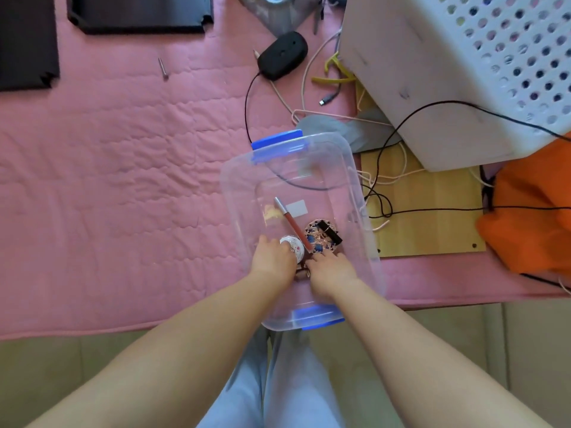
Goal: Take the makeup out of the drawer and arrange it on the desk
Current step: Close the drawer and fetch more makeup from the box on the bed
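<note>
While both forearms reach down into the clear plastic bin with blue latches, the two hands sit close together near its closer end. The left hand lies over a small white round compact with a floral lid, fingers curled onto its edge; whether it truly grips it is hard to tell. The right hand lies just right of it, fingertips touching the near edge of a round ornate compact patterned in blue and gold; its grasp cannot be made out either. A black lipstick tube rests on top of that ornate compact. A slim lip gloss with a silver cap lies slantwise inside the bin, between the two compacts. The bin stands on a pink quilted cover. Beyond the bin lie a black mouse and tangled cables; to the right of the bin stands a white perforated basket.
</note>
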Demonstrator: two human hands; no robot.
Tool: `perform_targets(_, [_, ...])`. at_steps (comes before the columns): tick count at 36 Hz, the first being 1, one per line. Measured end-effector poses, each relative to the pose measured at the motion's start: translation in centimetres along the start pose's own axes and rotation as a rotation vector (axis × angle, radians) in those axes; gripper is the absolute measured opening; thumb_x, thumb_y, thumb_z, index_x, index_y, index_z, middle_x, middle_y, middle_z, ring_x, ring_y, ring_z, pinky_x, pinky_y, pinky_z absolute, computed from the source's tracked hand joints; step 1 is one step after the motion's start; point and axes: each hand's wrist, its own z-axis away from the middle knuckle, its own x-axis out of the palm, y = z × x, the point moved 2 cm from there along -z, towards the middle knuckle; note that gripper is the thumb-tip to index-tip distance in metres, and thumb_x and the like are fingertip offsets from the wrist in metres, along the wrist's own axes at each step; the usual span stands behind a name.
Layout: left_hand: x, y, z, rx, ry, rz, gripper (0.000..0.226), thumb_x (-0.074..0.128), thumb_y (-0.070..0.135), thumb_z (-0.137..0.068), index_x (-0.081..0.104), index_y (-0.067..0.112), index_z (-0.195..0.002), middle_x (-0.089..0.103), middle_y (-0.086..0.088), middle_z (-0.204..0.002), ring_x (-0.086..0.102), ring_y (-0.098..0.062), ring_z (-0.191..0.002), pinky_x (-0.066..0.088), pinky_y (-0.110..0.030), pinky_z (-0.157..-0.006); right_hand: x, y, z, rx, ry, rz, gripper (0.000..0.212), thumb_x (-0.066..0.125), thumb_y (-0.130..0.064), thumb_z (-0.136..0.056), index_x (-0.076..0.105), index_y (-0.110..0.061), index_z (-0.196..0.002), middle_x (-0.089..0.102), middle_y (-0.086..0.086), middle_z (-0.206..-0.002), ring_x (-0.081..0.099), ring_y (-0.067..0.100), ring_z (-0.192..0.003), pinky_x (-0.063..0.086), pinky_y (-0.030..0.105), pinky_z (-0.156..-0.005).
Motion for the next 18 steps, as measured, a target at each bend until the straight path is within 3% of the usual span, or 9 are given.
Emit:
perform_targets(7, [0.8, 0.1, -1.5, 0.020, 0.003, -0.016, 0.031, 0.050, 0.026, -0.093, 0.052, 0.017, -0.122, 0.055, -0.005, -0.125, 0.053, -0.026, -0.114, 0.035, -0.032, -0.089, -0.4, -0.6, -1.7, 0.010, 0.073, 0.110, 0.040, 0.034, -0.019, -0.096, 0.045, -0.010, -0.133, 0.043, 0.008, -0.139, 0.032, 0.024, -0.131, 0.026, 0.036, -0.104])
perform_targets(13, [0.7, -0.1, -1.7, 0.031, 0.008, 0.021, 0.031, 0.051, 0.021, -0.093, 0.050, 0.012, -0.123, 0.056, -0.007, -0.125, 0.055, -0.027, -0.115, 0.039, -0.031, -0.087, -0.1, -0.1, -2.3, 0.060, -0.096, 0.126, 0.039, 0.042, -0.030, -0.094, 0.052, -0.016, -0.129, 0.050, 0.006, -0.135, 0.033, 0.024, -0.130, 0.028, 0.036, -0.103])
perform_targets(18, [0.2, 0.3, -0.9, 0.022, 0.009, 0.079, 0.034, 0.032, 0.009, -0.097, 0.042, 0.005, -0.129, 0.047, -0.014, -0.130, 0.054, -0.031, -0.114, 0.039, -0.034, -0.086, -1.3, 0.5, -1.5, 0.179, -0.244, -0.073, 0.041, 0.050, -0.029, -0.094, 0.050, -0.012, -0.131, 0.051, 0.008, -0.134, 0.050, 0.027, -0.123, 0.042, 0.034, -0.097])
